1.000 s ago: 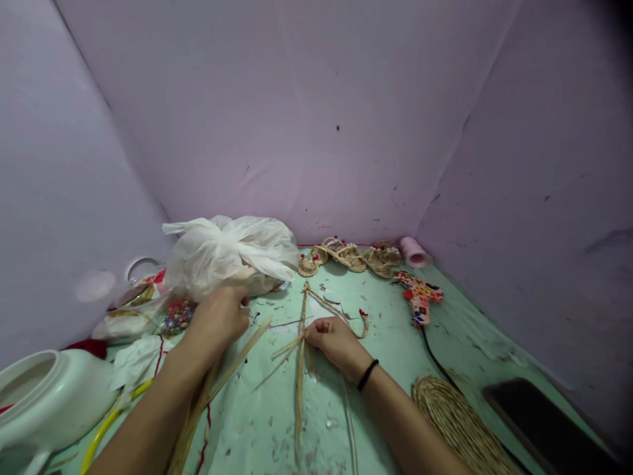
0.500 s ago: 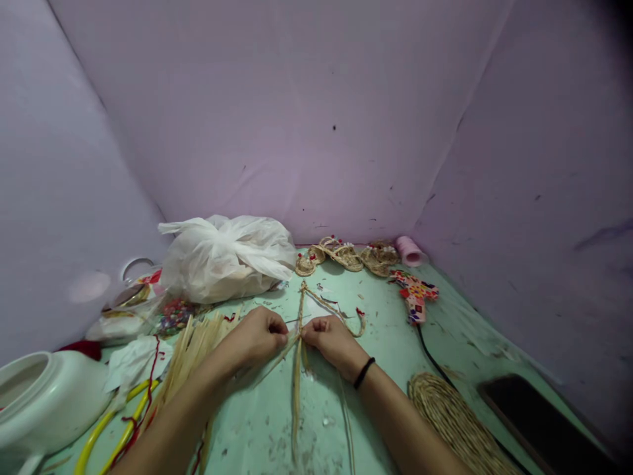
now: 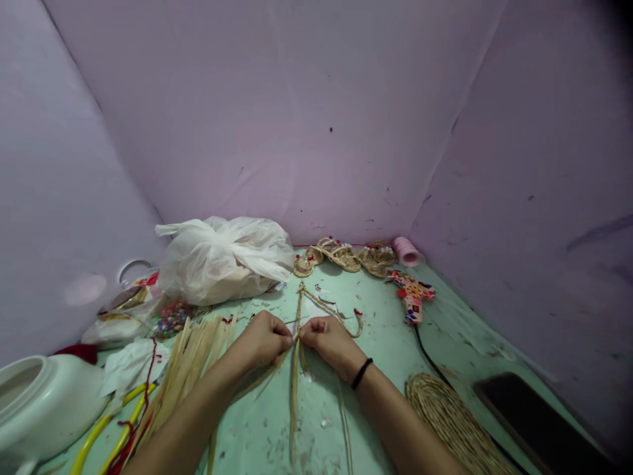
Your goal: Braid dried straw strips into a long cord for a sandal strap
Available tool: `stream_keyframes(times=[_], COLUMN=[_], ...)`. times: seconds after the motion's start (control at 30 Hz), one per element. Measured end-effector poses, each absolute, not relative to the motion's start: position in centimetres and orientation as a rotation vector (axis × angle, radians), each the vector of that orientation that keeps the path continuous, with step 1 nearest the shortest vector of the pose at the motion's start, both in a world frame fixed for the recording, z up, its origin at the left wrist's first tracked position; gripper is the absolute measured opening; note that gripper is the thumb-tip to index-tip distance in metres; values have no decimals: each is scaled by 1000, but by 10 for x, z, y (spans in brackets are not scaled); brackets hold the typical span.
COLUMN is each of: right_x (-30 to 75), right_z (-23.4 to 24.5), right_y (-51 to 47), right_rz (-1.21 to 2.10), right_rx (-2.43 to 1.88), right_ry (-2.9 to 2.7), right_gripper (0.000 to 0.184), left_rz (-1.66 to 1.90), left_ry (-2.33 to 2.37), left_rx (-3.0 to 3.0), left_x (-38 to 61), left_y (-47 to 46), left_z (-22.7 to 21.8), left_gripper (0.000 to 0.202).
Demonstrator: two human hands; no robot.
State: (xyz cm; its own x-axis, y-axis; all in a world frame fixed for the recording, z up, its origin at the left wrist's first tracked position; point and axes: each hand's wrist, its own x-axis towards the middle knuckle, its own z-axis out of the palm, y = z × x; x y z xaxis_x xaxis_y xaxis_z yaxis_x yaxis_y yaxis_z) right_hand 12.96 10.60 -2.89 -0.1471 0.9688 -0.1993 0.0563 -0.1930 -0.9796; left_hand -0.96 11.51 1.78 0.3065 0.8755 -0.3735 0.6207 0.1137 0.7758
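A thin straw braid [image 3: 299,305] runs down the middle of the green tabletop, with loose strands [image 3: 295,402] hanging from its lower end. My left hand [image 3: 267,338] pinches a strand just left of the braid's end. Close on the other side, my right hand [image 3: 324,336], with a black band on its wrist, pinches the braid's strands between thumb and fingers. Behind it a second braided length [image 3: 321,303] slants off to the right and ends in a curl tied with red thread. The fingertips hide the crossing of the strands.
Loose straw [image 3: 192,356], yellow-handled scissors [image 3: 93,435] and a white pot [image 3: 49,402] lie left. A white plastic bag [image 3: 225,260], small woven sandals [image 3: 341,256] and a pink thread spool [image 3: 407,252] line the back. Right are a patterned glue gun [image 3: 411,295], a woven oval [image 3: 445,415] and a phone [image 3: 534,422].
My left hand has come in to the right, so its fingertips now nearly meet my right hand at the braid. My right hand stays almost in place.
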Motion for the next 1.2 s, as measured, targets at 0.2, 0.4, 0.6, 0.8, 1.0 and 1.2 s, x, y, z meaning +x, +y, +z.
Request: stream_keyframes(times=[0.2,0.4,0.6,0.8,1.0,1.2], right_x=[128,127,129,131,133,139], right_z=[-32,-33,-21,-17,-12,-5], right_y=[108,107,103,102,100,97], right_rz=[1418,1415,1536,1592,1651,1728], right_rx=[-1348,-1355,-1372,-1355,-1280,-1226], right_ry=[-1267,-1248,-1143,-1114,-1140,-1150], right_gripper=[7,7,10,11,8,19], left_rz=[380,420,454,548,402,375], left_ry=[1395,1370,1446,1569,1355,1403], left_rx=[1274,1106,1132,1250,1095,1092], left_x=[-6,2,8,12,10,6], left_y=[119,115,113,110,108,112], left_z=[18,14,15,17,14,11], left_gripper=[6,12,14,23,20,20])
